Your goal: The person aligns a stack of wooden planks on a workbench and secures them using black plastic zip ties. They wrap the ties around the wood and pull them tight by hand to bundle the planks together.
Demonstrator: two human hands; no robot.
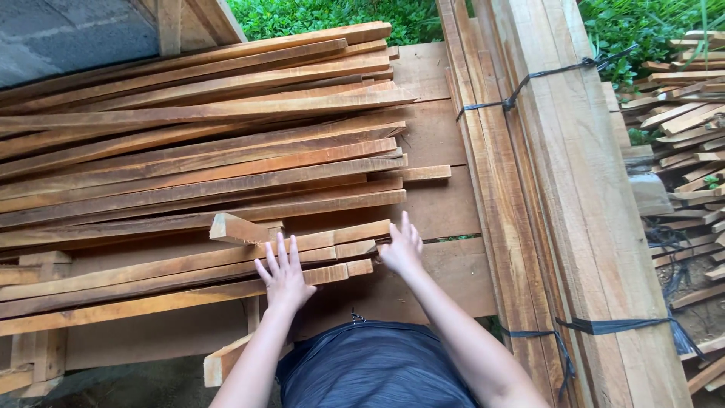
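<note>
A loose heap of long wooden slats (196, 151) lies across wide planks. My left hand (285, 276) rests flat, fingers spread, on the nearest slats (151, 283) of the heap, near their right ends. My right hand (401, 248) is open too, its fingers pressed against the cut ends of those same front slats at about the middle of the view. Neither hand grips anything. A short slat (242, 229) lies askew just beyond my left hand.
A tall bundle of long boards (574, 196) tied with black straps runs along the right side. Another pile of short offcuts (691, 128) lies at the far right. Green plants (325, 17) grow beyond the boards. A grey block wall (68, 34) stands top left.
</note>
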